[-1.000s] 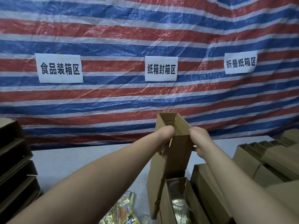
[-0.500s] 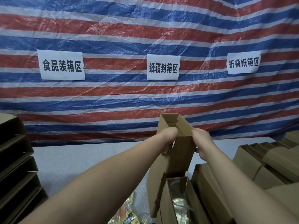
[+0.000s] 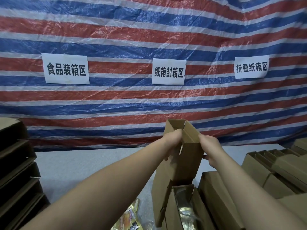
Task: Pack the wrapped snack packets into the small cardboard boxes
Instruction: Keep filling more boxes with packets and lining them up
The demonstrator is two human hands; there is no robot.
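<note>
Both my hands hold up one small cardboard box (image 3: 186, 161), tilted so its lid and flaps point away from me. My left hand (image 3: 172, 141) grips its left edge near the folded lid, fingers curled over the rim. My right hand (image 3: 210, 149) grips the right side. Below it stands an open small box (image 3: 184, 208) with a shiny gold wrapped packet (image 3: 186, 211) inside. Yellow snack packets (image 3: 130, 218) lie on the white table (image 3: 79, 170) at the bottom centre, partly cut off.
Stacked cardboard boxes (image 3: 16, 171) stand at the left edge. More small boxes (image 3: 272, 171) crowd the right side of the table. A striped tarp (image 3: 149, 39) with three paper signs hangs behind the table.
The view has tilted slightly. My left hand has slid a little higher along the box's upper edge and the lid end has folded in further. The right hand keeps its grip.
</note>
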